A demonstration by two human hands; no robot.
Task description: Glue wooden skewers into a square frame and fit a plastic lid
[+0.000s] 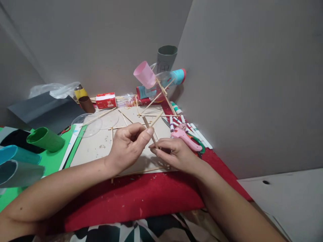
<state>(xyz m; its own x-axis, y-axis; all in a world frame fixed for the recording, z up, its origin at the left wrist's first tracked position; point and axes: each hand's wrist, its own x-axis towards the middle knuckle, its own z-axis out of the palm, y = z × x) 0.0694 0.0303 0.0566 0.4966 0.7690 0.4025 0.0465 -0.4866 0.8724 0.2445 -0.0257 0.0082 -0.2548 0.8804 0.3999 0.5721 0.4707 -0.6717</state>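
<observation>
My left hand [131, 146] is closed, pinching thin wooden sticks between thumb and forefinger. One flat stick [145, 121] slants down from this grip toward my right hand, and a second stick [157, 118] points up and to the right, crossing it near my left thumb. Thumb and fingertips of my right hand [176, 153] are closed on the lower end of the slanting stick. Both hands are above a pale board [93, 153]. Joined stick frames [123, 127] rest on the board behind my left hand. My fingers hide how the held sticks meet.
Behind stands a stick structure [163, 90] with a pink paper cup [145, 74]. Markers [202, 136] and a pink glue gun [186, 137] lie right. Paper tubes, including a green one [47, 139], are left. Clear discs [87, 126] and a red packet [106, 101] sit farther back.
</observation>
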